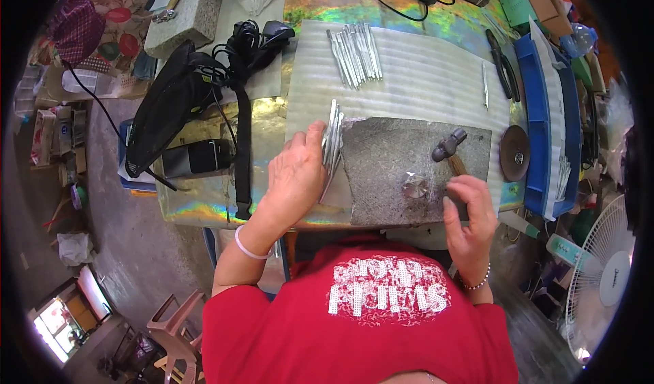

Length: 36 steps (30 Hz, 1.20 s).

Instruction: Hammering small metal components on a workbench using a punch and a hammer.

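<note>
My left hand [298, 173] rests on the work surface with its fingers stretched forward. Its inner edge lies against a loose bunch of thin silvery metal rods [332, 146], and I see no rod clearly gripped. To the right of the rods lies a rough grey slab [381, 152]. On the slab sit a small round clear glass-like piece [414, 186] and a hammer [447, 146] with a dark head and wooden handle. My right hand [471, 210] hovers by the handle's near end, thumb and fingers apart, apparently holding nothing.
Several more rods [354, 56] lie in a row on pale foam sheeting [415, 77]. Pliers [503, 67], a single rod [485, 84], a brown disc [514, 152] and a blue tray [538, 125] are at right. A black bag [174, 105] with straps lies left; a fan [603, 275] stands right.
</note>
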Each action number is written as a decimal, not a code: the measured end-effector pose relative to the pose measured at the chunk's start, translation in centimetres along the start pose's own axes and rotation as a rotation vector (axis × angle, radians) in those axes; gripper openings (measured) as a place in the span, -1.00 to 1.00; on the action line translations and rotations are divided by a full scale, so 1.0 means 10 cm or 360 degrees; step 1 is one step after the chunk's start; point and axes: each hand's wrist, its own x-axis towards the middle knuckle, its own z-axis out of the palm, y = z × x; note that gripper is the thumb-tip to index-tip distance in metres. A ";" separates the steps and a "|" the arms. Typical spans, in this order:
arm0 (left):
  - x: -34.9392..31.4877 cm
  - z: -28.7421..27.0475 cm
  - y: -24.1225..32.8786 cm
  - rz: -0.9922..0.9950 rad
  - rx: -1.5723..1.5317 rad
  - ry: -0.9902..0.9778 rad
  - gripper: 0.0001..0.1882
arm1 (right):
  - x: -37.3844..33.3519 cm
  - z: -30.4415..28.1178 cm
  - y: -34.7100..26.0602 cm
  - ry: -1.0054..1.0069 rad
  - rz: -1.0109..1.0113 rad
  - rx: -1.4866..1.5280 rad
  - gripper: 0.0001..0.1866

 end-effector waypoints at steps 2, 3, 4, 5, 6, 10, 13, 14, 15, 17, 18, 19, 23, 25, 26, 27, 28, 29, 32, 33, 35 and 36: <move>0.01 0.02 -0.01 0.0005 0.0047 0.0038 -0.53 | 0.02 0.00 0.02 0.0026 0.0027 -0.0136 -0.73; 0.01 0.03 -0.01 -0.0033 0.0075 0.0004 -0.55 | 0.04 0.01 0.05 0.0054 0.0055 -0.0270 -0.72; 0.01 0.02 -0.01 -0.0071 0.0103 -0.0030 -0.56 | 0.04 0.01 0.09 -0.0006 0.0076 -0.0322 -0.65; 0.02 0.02 -0.01 -0.0065 0.0107 -0.0031 -0.56 | 0.04 0.02 0.11 0.0000 0.0080 -0.0320 -0.65; 0.01 0.00 -0.02 -0.0086 0.0156 -0.0082 -0.58 | 0.05 0.04 0.12 -0.0008 0.0066 -0.0392 -0.61; -0.06 -0.10 -0.09 -0.0117 0.0188 -0.0216 -0.65 | 0.09 0.05 0.18 -0.0067 0.0054 -0.0650 -0.52; -0.14 -0.19 -0.15 0.0003 0.0086 -0.0169 -0.70 | 0.12 0.07 0.28 -0.0067 0.0039 -0.0735 -0.51; -0.15 -0.22 -0.16 -0.0002 0.0095 -0.0174 -0.70 | 0.13 0.08 0.27 -0.0070 0.0041 -0.0724 -0.51; -0.15 -0.25 -0.16 0.0051 0.0077 -0.0217 -0.71 | 0.15 0.08 0.26 -0.0105 0.0093 -0.0685 -0.52; -0.13 -0.30 -0.13 0.0118 0.0057 -0.0266 -0.71 | 0.15 0.08 0.25 -0.0133 0.0157 -0.0650 -0.53; -0.12 -0.33 -0.08 0.0081 0.0061 -0.0291 -0.72 | 0.14 0.07 0.24 -0.0142 0.0248 -0.0578 -0.54; -0.12 -0.34 -0.03 0.0050 0.0063 -0.0317 -0.72 | 0.12 0.05 0.24 -0.0145 0.0342 -0.0510 -0.55; -0.25 -0.43 -0.05 -0.0086 -0.0158 -0.0040 -0.73 | 0.06 -0.09 0.39 0.0019 0.0346 -0.0087 -0.64; -0.31 -0.47 -0.01 -0.0297 -0.0657 -0.0037 -0.68 | 0.00 -0.21 0.48 0.0052 0.0592 0.0258 -0.71; -0.39 -0.45 -0.02 -0.0292 -0.0934 0.0067 -0.66 | -0.01 -0.25 0.56 0.0152 0.0606 0.0519 -0.78; -0.44 -0.46 0.04 -0.0309 -0.1157 0.0131 -0.62 | 0.04 -0.30 0.59 0.0303 0.0657 0.0684 -0.79; -0.42 -0.40 0.14 -0.0207 -0.1306 0.0241 -0.61 | 0.04 -0.40 0.56 0.0484 0.0711 0.0797 -0.80; -0.43 -0.37 0.29 -0.0141 -0.1413 0.0383 -0.59 | 0.05 -0.47 0.66 0.0594 0.0721 0.0770 -0.80; -0.45 -0.28 0.56 0.0162 -0.1398 0.0167 -0.57 | -0.02 -0.67 1.10 0.0813 0.0885 0.0565 -0.87; -0.44 -0.20 0.64 0.0131 -0.1478 0.0180 -0.62 | -0.06 -0.72 1.26 0.0833 0.0885 0.0551 -0.87; -0.34 -0.08 0.72 0.0422 -0.1236 0.0229 -0.69 | -0.12 -0.81 1.51 0.0841 0.0925 0.0218 -0.91; -0.32 -0.02 0.76 0.0462 -0.1207 0.0263 -0.72 | -0.14 -0.82 1.60 0.0868 0.0924 0.0120 -0.90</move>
